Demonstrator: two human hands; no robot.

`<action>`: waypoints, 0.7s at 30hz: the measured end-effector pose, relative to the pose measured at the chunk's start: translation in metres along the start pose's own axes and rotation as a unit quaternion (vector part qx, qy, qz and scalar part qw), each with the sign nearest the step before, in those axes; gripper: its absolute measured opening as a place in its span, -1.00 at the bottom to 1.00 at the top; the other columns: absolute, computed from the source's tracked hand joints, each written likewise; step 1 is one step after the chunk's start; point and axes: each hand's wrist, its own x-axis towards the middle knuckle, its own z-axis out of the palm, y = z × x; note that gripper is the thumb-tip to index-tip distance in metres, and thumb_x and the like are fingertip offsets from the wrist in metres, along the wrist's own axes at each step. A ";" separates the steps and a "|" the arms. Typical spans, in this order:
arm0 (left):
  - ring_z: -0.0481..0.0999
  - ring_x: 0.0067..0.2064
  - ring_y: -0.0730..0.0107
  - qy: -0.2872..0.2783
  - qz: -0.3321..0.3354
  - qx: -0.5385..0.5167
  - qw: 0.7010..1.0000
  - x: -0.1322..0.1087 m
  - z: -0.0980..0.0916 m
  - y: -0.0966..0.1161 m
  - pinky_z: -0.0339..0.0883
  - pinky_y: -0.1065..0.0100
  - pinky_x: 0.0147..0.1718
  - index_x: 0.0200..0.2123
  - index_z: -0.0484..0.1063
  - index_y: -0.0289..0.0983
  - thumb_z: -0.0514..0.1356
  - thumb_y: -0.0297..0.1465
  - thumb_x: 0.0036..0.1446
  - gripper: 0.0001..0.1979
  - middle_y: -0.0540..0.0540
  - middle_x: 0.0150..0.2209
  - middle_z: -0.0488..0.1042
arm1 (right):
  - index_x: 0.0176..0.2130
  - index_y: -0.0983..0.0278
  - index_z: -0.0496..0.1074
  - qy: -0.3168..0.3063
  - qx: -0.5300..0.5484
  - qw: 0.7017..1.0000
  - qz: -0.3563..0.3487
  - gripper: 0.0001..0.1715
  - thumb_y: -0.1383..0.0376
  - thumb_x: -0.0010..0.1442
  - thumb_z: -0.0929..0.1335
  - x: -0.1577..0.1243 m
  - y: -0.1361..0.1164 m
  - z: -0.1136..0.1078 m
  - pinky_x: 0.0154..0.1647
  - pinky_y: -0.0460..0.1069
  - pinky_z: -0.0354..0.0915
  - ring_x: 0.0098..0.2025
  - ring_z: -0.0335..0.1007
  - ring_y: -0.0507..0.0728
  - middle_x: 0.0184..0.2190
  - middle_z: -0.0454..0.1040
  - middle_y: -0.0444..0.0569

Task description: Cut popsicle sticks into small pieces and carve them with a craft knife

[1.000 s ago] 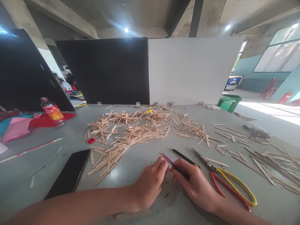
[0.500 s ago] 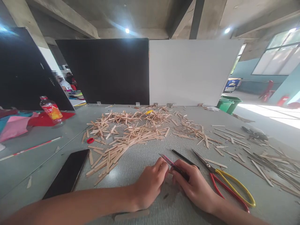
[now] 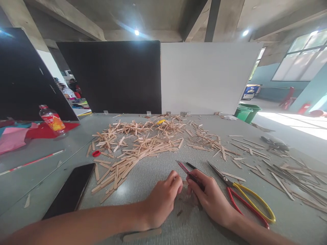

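Note:
My right hand (image 3: 208, 194) is wrapped round a craft knife (image 3: 185, 169) with a pink and dark body, its blade pointing up and to the left. Just left of it, my left hand (image 3: 165, 195) is closed in a pinch. A bit of wooden stick (image 3: 185, 182) shows between the two hands; most of it is hidden by the fingers. A black pen-like tool (image 3: 190, 165) lies behind the knife. Right of my right hand rest scissors (image 3: 230, 183) with one yellow and one red handle. Near my left forearm lies a single craft stick (image 3: 142, 234).
A heap of craft sticks (image 3: 150, 146) spreads over the grey table. A black phone (image 3: 70, 190) lies at left, near a red bottle cap (image 3: 96, 153) and a drink bottle (image 3: 52, 121). Thin strips (image 3: 281, 185) are scattered at right. Upright boards (image 3: 204, 78) stand behind.
The craft knife has shifted slightly relative to the left hand, and the gap between my hands is a little wider. The whole view has moved slightly.

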 end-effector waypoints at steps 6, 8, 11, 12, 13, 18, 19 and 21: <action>0.36 -0.35 0.33 0.012 -0.008 -0.017 1.000 -0.001 -0.002 0.001 0.25 0.36 -0.38 -0.18 0.12 -0.13 -0.10 -0.78 0.05 -0.57 -0.02 -0.18 0.28 | -0.27 0.20 0.33 0.010 0.001 1.000 0.004 -0.67 0.09 0.51 0.25 0.000 0.000 -0.001 -0.53 -0.05 0.17 -0.58 0.29 0.03 -0.45 0.45 -0.17; 0.40 -0.31 0.31 0.018 -0.008 -0.021 1.000 -0.001 -0.002 0.001 0.30 0.35 -0.34 -0.17 0.14 -0.13 -0.10 -0.76 0.10 -0.59 -0.04 -0.17 0.30 | -0.27 0.20 0.33 0.011 0.002 1.000 0.006 -0.67 0.09 0.51 0.25 0.001 0.000 0.000 -0.54 -0.05 0.17 -0.58 0.30 0.03 -0.45 0.45 -0.17; 0.40 -0.33 0.31 0.027 -0.006 -0.026 0.999 0.000 -0.003 0.002 0.32 0.34 -0.34 -0.16 0.17 -0.13 -0.10 -0.73 0.18 -0.63 -0.04 -0.18 0.32 | -0.28 0.20 0.33 0.014 -0.001 1.000 0.003 -0.67 0.09 0.50 0.25 0.001 0.000 0.000 -0.54 -0.05 0.18 -0.59 0.30 0.03 -0.45 0.44 -0.17; 0.40 -0.34 0.31 0.030 -0.004 -0.028 0.999 0.000 -0.003 0.002 0.32 0.34 -0.35 -0.15 0.18 -0.13 -0.10 -0.72 0.20 -0.64 -0.04 -0.18 0.33 | -0.28 0.20 0.33 0.016 -0.004 1.000 0.001 -0.66 0.09 0.50 0.25 0.001 0.000 0.000 -0.53 -0.05 0.18 -0.59 0.30 0.03 -0.46 0.44 -0.17; 0.40 -0.36 0.32 0.034 -0.003 -0.029 0.999 0.000 -0.004 0.002 0.32 0.35 -0.36 -0.14 0.19 -0.13 -0.11 -0.71 0.22 -0.65 -0.04 -0.18 0.34 | -0.29 0.20 0.33 0.016 -0.007 1.000 0.001 -0.66 0.09 0.50 0.25 0.001 0.000 0.000 -0.53 -0.05 0.17 -0.59 0.30 0.03 -0.46 0.43 -0.18; 0.48 -0.31 0.32 0.064 -0.001 -0.044 0.997 0.000 -0.003 0.004 0.37 0.35 -0.32 -0.13 0.23 -0.15 -0.03 -0.63 0.32 -0.75 -0.06 -0.16 0.42 | -0.31 0.20 0.33 0.020 -0.023 1.000 -0.002 -0.65 0.09 0.50 0.26 0.001 -0.002 0.000 -0.51 -0.04 0.15 -0.57 0.24 0.04 -0.51 0.38 -0.20; 0.49 -0.31 0.33 0.072 -0.003 -0.047 0.996 0.000 -0.002 0.004 0.36 0.36 -0.34 -0.13 0.23 -0.15 0.02 -0.62 0.32 -0.77 -0.05 -0.18 0.44 | -0.31 0.20 0.33 0.023 -0.028 0.999 -0.004 -0.65 0.09 0.50 0.26 0.002 -0.002 -0.001 -0.50 -0.04 0.15 -0.56 0.23 0.05 -0.53 0.36 -0.21; 0.51 -0.35 0.35 0.085 -0.005 -0.055 0.995 -0.001 0.000 0.003 0.33 0.40 -0.39 -0.14 0.26 -0.16 0.10 -0.62 0.31 -0.78 -0.01 -0.25 0.48 | -0.30 0.20 0.34 0.028 -0.031 0.999 -0.006 -0.66 0.10 0.49 0.26 0.002 -0.002 -0.001 -0.49 -0.04 0.14 -0.54 0.21 0.06 -0.54 0.34 -0.21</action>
